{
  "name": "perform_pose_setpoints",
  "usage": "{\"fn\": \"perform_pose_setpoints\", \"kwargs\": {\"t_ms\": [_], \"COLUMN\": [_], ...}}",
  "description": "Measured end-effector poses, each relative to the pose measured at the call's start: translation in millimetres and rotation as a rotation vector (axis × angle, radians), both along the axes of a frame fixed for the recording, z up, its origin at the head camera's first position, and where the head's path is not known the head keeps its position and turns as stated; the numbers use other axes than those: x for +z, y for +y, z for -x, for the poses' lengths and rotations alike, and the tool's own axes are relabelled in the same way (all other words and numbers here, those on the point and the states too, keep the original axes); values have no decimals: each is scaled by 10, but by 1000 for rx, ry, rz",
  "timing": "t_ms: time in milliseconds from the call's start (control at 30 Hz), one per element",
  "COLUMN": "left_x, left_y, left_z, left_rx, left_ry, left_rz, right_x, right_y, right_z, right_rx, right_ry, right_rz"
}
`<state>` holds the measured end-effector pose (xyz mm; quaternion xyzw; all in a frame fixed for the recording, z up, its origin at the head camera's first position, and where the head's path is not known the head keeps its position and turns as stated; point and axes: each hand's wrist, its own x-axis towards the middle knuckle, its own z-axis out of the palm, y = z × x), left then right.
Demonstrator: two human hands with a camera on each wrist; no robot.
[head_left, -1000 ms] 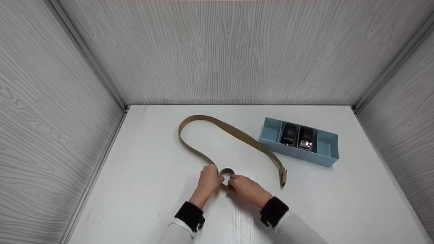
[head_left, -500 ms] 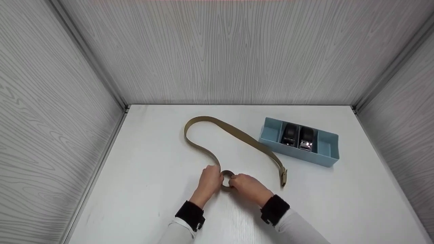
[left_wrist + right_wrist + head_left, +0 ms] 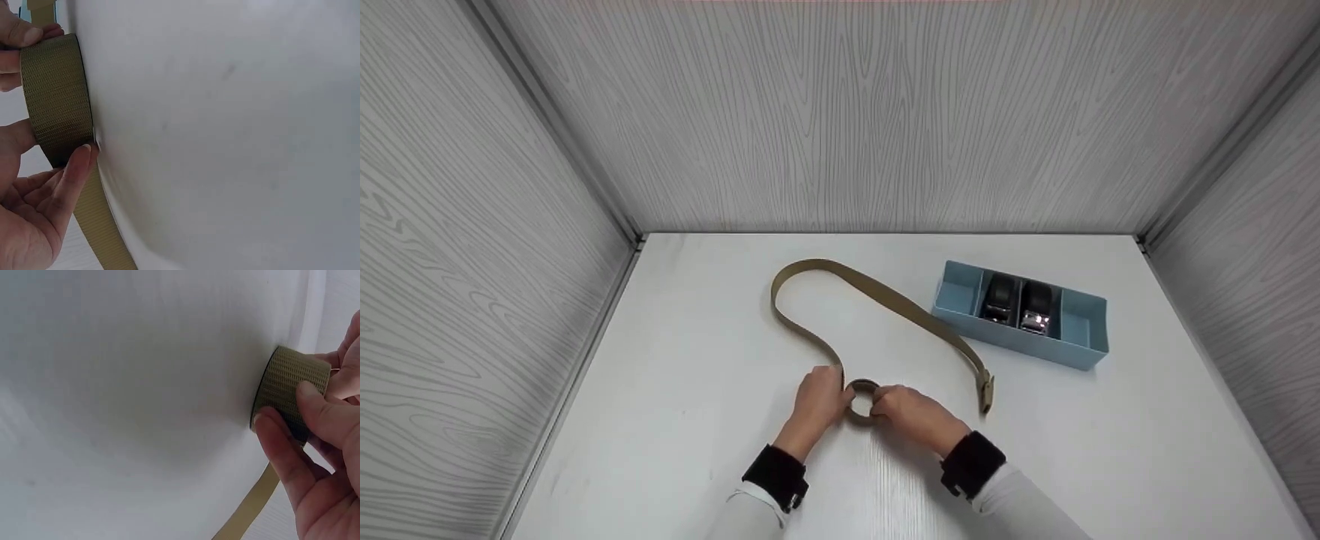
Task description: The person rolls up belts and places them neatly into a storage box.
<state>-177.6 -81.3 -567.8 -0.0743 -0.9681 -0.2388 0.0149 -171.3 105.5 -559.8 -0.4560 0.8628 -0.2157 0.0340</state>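
Observation:
An olive-tan webbing belt (image 3: 877, 291) curves across the white table, its buckle (image 3: 987, 394) at the right end. The other end is wound into a small round coil (image 3: 861, 421) standing on edge between the hands. At the coil's left side, my left hand (image 3: 819, 397) pinches the strap where it runs into the coil. From the right, my right hand (image 3: 919, 418) grips the coil. In the left wrist view the woven coil (image 3: 56, 90) shows fingers at both ends. The right wrist view has thumb and fingertips against the coil (image 3: 289, 377); its inner turns are hidden.
Behind the buckle, at the right, stands a blue divided tray (image 3: 1020, 343). Two dark rolled items (image 3: 1000, 294) with shiny ends sit in its middle compartments; its outer compartments show bare bottoms. Grey wood-grain walls (image 3: 840, 120) enclose the table's back and sides.
The belt's left bend has shifted right, toward the hands, and its strap has drawn in closer to the coil. Both hands stay almost in place around the coil. Buckle and tray have not moved.

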Motion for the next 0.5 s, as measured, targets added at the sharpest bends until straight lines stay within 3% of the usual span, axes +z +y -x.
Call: {"fn": "perform_pose_setpoints", "kwargs": {"t_ms": [133,333,500], "left_x": [-1,-7,32], "left_y": [18,78,83], "left_z": [-9,-22,-4], "left_rx": [-75,-67,-96], "left_ry": [7,12,-19], "left_rz": [3,30,78], "right_x": [5,4,1], "right_y": [5,-59,-44], "right_z": [-9,-102,-102], "right_rx": [-4,-40,-53], "right_ry": [14,118,96], "right_rz": [-10,-54,-90]}}
